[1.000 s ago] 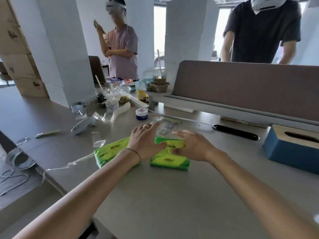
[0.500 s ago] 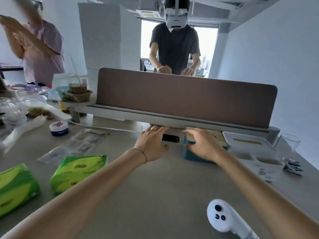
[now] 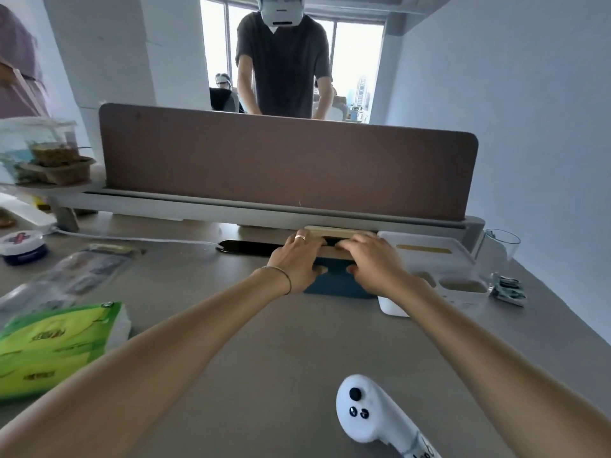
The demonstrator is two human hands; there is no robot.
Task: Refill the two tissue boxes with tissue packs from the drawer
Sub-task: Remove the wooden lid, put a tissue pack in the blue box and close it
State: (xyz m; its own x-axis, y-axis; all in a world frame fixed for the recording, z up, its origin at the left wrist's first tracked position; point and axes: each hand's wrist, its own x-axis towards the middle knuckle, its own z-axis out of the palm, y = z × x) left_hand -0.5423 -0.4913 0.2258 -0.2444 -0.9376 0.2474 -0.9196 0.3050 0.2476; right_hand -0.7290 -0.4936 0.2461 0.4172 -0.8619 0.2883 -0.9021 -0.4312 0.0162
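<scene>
Both hands on the blue tissue box (image 3: 334, 282): left hand (image 3: 295, 259) and right hand (image 3: 373, 262) curl over its wooden lid (image 3: 340, 233), thumbs on the front. Lid-lifting looks next; green tissue pack (image 3: 56, 345) waits well left.

Grey desk (image 3: 271, 328) and the objects resting on it — blue tissue box (image 3: 337, 283) with wooden lid, far centre; white organiser tray (image 3: 439, 259) just beside it, right; green tissue pack (image 3: 56, 345), near left; white controller (image 3: 370, 414), near edge; clear glass (image 3: 501, 251), far right.
</scene>
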